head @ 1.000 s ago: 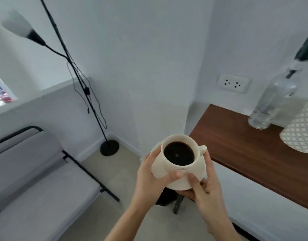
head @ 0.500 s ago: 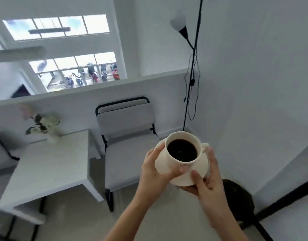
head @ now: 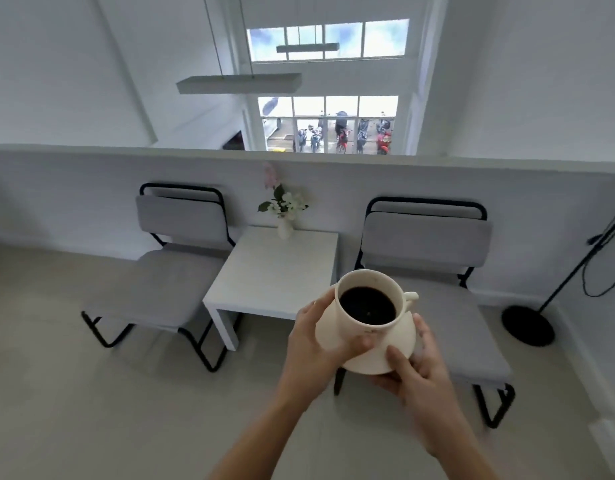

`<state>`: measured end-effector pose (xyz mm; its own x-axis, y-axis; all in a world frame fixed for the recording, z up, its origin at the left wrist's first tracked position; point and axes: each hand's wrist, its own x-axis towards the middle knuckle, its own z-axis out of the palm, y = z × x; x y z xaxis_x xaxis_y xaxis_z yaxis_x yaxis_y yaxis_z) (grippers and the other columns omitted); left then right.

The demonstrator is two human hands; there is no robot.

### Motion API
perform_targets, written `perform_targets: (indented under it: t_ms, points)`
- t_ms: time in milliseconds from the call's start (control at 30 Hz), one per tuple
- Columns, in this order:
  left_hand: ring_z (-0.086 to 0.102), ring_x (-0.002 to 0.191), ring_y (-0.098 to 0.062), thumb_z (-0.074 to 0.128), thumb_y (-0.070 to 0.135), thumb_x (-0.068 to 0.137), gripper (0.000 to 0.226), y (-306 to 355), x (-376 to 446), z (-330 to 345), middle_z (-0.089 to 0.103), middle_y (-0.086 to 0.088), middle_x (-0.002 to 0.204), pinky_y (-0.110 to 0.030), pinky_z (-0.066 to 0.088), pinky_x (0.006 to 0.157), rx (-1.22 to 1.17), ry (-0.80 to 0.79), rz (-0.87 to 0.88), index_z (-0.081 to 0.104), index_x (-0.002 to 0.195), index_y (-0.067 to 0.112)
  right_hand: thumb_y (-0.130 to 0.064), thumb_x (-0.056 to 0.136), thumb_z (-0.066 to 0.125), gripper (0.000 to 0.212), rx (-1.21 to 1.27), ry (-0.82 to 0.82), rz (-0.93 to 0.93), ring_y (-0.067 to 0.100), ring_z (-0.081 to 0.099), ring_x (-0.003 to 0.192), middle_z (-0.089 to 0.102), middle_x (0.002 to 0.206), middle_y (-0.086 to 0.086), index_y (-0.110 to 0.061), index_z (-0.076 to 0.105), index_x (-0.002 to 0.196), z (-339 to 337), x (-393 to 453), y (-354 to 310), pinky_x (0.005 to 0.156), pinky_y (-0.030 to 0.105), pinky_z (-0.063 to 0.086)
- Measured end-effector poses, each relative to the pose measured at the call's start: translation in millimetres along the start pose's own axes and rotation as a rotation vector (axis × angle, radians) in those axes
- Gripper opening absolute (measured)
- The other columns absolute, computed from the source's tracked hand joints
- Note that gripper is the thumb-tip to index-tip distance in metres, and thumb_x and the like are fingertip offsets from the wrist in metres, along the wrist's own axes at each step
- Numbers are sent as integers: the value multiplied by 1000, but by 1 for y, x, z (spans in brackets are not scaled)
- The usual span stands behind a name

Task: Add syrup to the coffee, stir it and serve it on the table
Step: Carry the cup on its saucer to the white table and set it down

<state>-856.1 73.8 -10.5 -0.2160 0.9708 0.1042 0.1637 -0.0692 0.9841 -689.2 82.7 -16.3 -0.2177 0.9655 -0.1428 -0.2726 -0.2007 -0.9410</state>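
One cream ceramic cup of black coffee stands upright on one matching round saucer, its small handle pointing to the right; both are carried in the air, in front of the near right corner of the surface, not touching it. The left hand grips the saucer's left rim, thumb pressed against the cup's base. The right hand is closed around the saucer's right edge from below, thumb on top. The surface is one small square white table with a matte top, bearing one pale vase of flowers at its far edge. Two grey padded chairs, the left chair and the right chair, have black tube frames and flank it.
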Motion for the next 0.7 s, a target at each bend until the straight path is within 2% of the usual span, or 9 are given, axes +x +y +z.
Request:
perform_targets:
  t_ms: [133, 233, 367, 533, 600, 700]
  points:
    - [59, 128, -17, 88, 64, 56, 88, -19, 11, -45, 60, 1, 138, -49, 51, 106, -54, 98, -69, 58, 135, 42, 2, 98, 47, 65, -31, -98, 49, 26, 72, 100, 66, 125, 13, -49, 30, 136, 40, 33, 14, 64, 34, 61]
    - [57, 132, -18, 76, 73, 66, 79, -27, 28, -72, 61, 2, 140, -51, 47, 110, -107, 157, -108, 58, 136, 41, 2, 97, 48, 65, -34, -149, 86, 32, 70, 103, 66, 124, 15, -47, 33, 137, 66, 65, 27, 67, 41, 62]
    - [59, 131, -16, 70, 57, 80, 60, -35, 64, -100, 65, 3, 137, -52, 47, 111, -163, 217, -139, 61, 135, 37, 5, 95, 51, 69, -40, -203, 115, 34, 69, 104, 65, 125, 16, -38, 30, 145, 91, 119, 37, 66, 44, 62]
    - [58, 133, -20, 80, 62, 70, 71, -55, 117, -123, 64, -4, 139, -53, 42, 115, -207, 283, -157, 64, 133, 34, 4, 97, 49, 63, -53, -262, 164, 33, 66, 108, 70, 119, 9, -39, 35, 141, 116, 189, 45, 65, 42, 61]
    - [56, 135, -19, 82, 64, 66, 72, -61, 138, -131, 62, -2, 142, -52, 41, 116, -219, 308, -161, 65, 131, 36, -1, 100, 44, 53, -76, -270, 180, 31, 70, 99, 75, 108, 10, -35, 37, 140, 123, 217, 46, 64, 41, 60]
    - [57, 134, -21, 85, 62, 64, 68, -74, 168, -143, 63, -4, 141, -52, 40, 117, -245, 334, -196, 67, 127, 41, -3, 102, 39, 41, -138, -291, 186, 18, 73, 77, 77, 90, 9, -26, 40, 137, 133, 258, 50, 62, 32, 59]
